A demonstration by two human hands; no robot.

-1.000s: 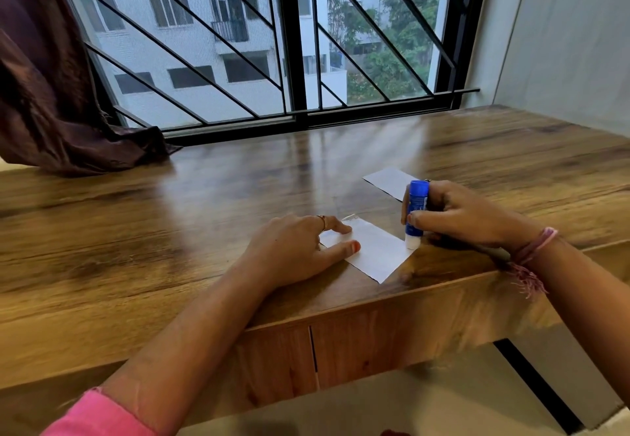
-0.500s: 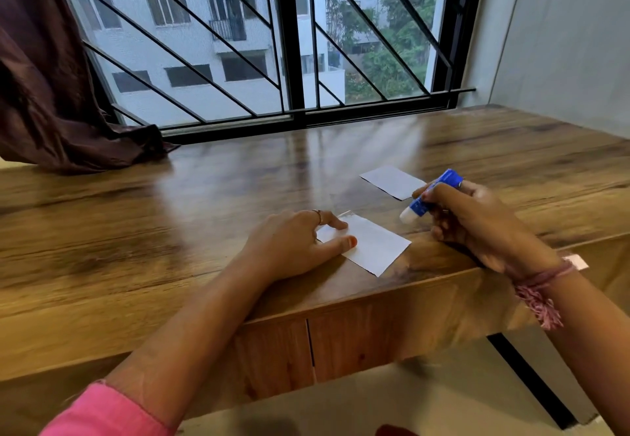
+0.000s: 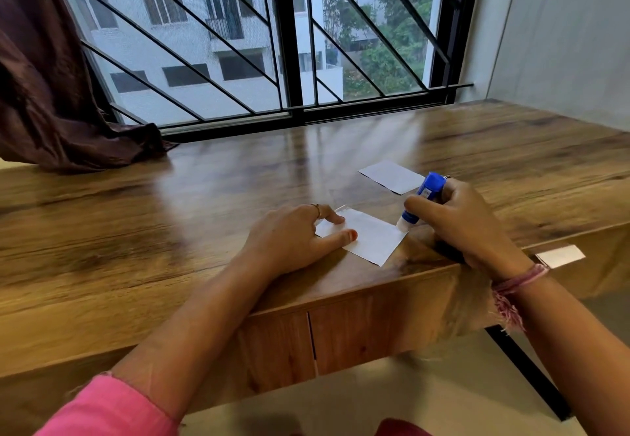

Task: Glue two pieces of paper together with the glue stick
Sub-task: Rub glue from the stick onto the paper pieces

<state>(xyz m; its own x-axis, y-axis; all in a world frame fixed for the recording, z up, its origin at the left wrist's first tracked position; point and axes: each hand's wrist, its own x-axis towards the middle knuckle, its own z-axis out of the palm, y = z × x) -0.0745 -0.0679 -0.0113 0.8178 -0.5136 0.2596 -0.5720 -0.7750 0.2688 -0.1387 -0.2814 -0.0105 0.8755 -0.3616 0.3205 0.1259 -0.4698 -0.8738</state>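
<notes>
I'm at the gluing step. My left hand (image 3: 293,241) lies flat, fingers spread, pressing the near white rectangular sheet of paper (image 3: 371,239) to the glossy wooden desk (image 3: 170,224). My right hand (image 3: 467,224) curls round the blue plastic glue stick (image 3: 422,198), its white tip tilted down at the sheet's corner nearest that hand — touching, I judge. Next I need steady strokes across it, then the second white paper slip (image 3: 392,176) — just beyond my right hand — laid on top.
</notes>
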